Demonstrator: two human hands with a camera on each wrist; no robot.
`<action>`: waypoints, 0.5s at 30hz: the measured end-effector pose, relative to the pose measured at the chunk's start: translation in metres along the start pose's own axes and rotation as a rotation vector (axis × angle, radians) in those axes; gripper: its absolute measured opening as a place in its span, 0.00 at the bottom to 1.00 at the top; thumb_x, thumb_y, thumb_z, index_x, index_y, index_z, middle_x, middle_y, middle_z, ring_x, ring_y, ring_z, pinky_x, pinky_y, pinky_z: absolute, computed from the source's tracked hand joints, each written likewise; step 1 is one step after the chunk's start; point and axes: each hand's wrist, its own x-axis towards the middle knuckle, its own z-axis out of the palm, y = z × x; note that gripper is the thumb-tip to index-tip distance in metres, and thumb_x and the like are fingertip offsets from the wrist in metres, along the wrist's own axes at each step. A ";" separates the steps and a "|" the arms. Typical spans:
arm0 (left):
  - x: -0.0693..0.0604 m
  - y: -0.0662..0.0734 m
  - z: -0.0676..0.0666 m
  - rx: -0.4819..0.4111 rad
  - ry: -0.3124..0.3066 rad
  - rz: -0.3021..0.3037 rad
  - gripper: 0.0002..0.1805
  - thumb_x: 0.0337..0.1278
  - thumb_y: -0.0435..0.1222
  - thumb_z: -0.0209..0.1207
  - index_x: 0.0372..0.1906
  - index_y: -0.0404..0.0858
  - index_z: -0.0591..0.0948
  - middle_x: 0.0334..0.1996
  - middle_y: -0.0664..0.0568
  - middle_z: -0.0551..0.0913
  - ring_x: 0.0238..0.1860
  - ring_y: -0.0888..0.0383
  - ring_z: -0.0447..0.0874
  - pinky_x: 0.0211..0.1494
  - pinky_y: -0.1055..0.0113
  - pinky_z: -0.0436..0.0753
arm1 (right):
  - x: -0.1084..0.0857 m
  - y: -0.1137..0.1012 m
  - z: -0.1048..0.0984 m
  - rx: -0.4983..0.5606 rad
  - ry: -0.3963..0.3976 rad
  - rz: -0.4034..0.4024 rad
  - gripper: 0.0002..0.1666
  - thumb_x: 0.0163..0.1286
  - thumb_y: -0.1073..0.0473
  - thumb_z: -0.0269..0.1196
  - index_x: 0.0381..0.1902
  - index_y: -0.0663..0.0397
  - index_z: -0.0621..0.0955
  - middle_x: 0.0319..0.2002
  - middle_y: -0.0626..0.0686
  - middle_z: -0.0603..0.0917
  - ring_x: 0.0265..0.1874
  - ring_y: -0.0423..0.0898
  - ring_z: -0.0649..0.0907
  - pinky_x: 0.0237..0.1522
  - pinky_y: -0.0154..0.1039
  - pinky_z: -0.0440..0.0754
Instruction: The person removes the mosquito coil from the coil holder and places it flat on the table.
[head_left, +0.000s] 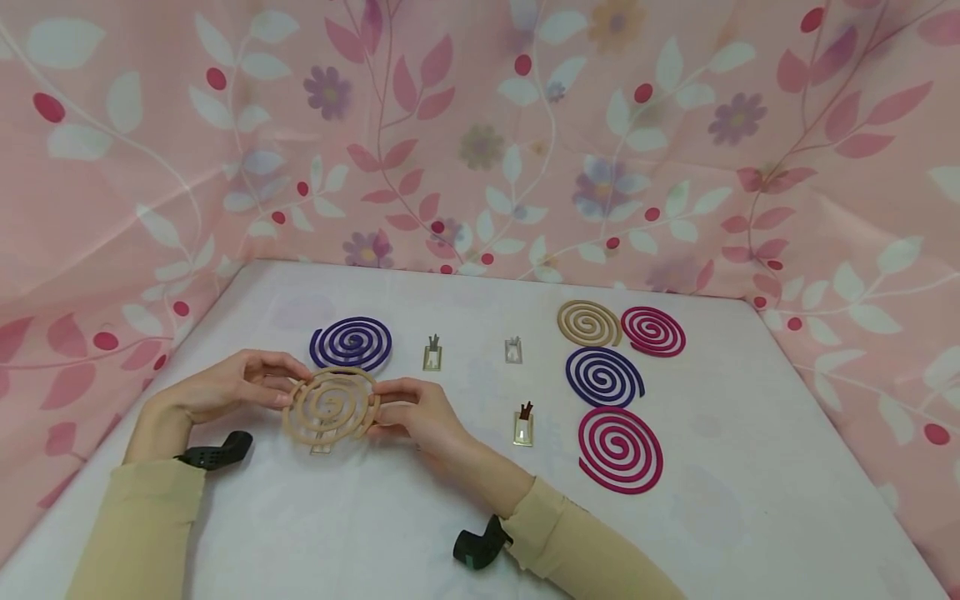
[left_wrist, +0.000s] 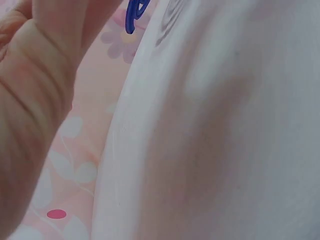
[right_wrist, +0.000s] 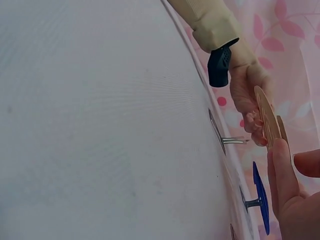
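Both hands hold a tan mosquito coil [head_left: 330,406] by its opposite sides, above a small metal coil stand [head_left: 321,448] partly hidden under it. My left hand [head_left: 240,385] pinches the left edge, and my right hand [head_left: 416,414] pinches the right edge between thumb and fingers. The right wrist view shows the tan coil [right_wrist: 269,117] nearly edge-on between the left hand [right_wrist: 250,95] and the right hand [right_wrist: 290,185]. Just behind it, a dark blue coil [head_left: 351,343] sits raised on its own stand [right_wrist: 253,203]. The left wrist view shows little beyond the left hand [left_wrist: 45,75].
More metal stands, one grey-pronged [head_left: 432,357], one silver [head_left: 513,350] and one brown-pronged [head_left: 523,427], stand mid-table. To the right lie a tan coil [head_left: 588,323], a blue coil [head_left: 603,377] and two magenta coils [head_left: 653,332]. Floral cloth [head_left: 480,150] hangs behind the white table [head_left: 750,500].
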 end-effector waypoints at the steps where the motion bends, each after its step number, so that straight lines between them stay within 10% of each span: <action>1: 0.000 0.001 0.000 -0.005 0.008 0.003 0.19 0.64 0.21 0.54 0.59 0.26 0.75 0.52 0.49 0.86 0.53 0.58 0.84 0.55 0.61 0.85 | 0.000 -0.001 0.000 -0.005 0.002 -0.005 0.22 0.61 0.77 0.60 0.55 0.70 0.80 0.44 0.62 0.85 0.31 0.45 0.86 0.50 0.53 0.86; 15: 0.011 0.010 0.008 0.056 0.093 0.029 0.21 0.65 0.23 0.54 0.62 0.29 0.73 0.58 0.48 0.81 0.53 0.52 0.84 0.53 0.58 0.85 | 0.005 -0.016 -0.011 -0.026 0.035 -0.044 0.21 0.63 0.77 0.62 0.54 0.69 0.80 0.45 0.61 0.85 0.31 0.45 0.86 0.45 0.47 0.88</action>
